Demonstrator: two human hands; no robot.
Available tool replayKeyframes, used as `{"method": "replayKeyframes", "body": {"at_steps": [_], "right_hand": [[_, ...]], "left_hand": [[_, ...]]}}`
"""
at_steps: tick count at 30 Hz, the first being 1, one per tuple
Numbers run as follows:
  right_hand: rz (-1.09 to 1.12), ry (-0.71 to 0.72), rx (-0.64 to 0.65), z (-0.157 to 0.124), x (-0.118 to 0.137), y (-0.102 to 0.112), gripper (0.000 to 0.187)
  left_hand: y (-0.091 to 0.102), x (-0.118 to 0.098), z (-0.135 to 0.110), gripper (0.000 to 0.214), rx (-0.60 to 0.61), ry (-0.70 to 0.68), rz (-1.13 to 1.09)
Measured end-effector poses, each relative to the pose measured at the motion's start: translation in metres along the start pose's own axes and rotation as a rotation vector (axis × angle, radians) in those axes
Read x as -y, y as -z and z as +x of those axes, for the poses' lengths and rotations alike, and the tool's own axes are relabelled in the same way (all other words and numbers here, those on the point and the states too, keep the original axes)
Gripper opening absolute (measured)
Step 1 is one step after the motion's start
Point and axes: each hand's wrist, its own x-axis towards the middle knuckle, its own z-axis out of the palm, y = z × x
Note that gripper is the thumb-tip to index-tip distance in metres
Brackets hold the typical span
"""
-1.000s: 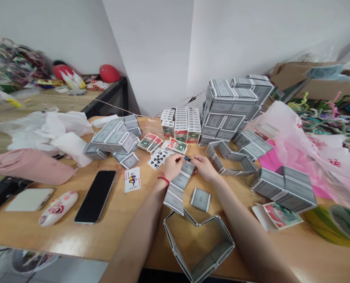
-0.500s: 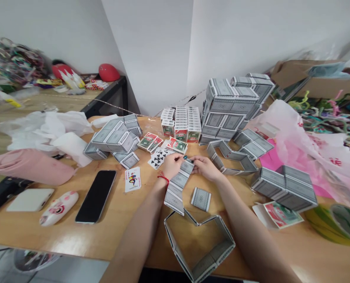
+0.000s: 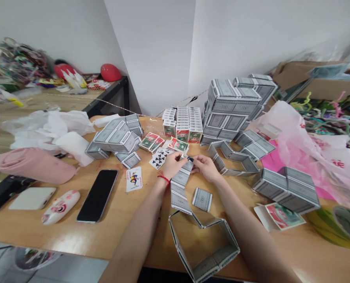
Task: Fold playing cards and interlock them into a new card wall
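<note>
Centrally, a strip of joined patterned cards (image 3: pixel 180 180) is held at its far end, between both hands, above the wooden table (image 3: pixel 118 243). By the left hand (image 3: pixel 172 166), a red cord worn at its wrist, the strip's end is pinched between thumb and fingers. By the right hand (image 3: pixel 206 168) the same end is gripped from the other side, the fingertips of the two hands nearly meeting. The strip's near end is seen by the heart-shaped card frame (image 3: pixel 211 261); whether the two are touching cannot be told. A folded card square (image 3: pixel 202 199) is laid just right of the strip, between the forearms. Beyond the left hand, a clubs card (image 3: pixel 159 158) is set face up, partly overlapped by card boxes. Farther left, a joker card (image 3: pixel 134 179) and a black phone (image 3: pixel 97 195) are noted. Behind the right hand, card blocks (image 3: pixel 233 104) are stacked high.
</note>
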Motion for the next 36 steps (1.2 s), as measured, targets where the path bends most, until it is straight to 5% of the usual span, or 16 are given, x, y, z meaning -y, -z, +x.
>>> {"method": "replayKeyframes", "body": {"at_steps": [13, 24, 36], "right_hand": [[-0.01, -0.017, -0.016, 0.001, 0.0, 0.0, 0.023], [0.093, -0.071, 0.1, -0.001, 0.004, 0.004, 0.017], [-0.247, 0.147, -0.026, 0.002, -0.005, -0.005, 0.031]], "left_hand": [[0.008, 0.003, 0.003, 0.022, 0.068, 0.025, 0.025], [0.013, 0.001, 0.003, 0.029, 0.079, 0.049, -0.004], [0.01, -0.002, 0.004, 0.031, 0.017, 0.099, -0.083]]}}
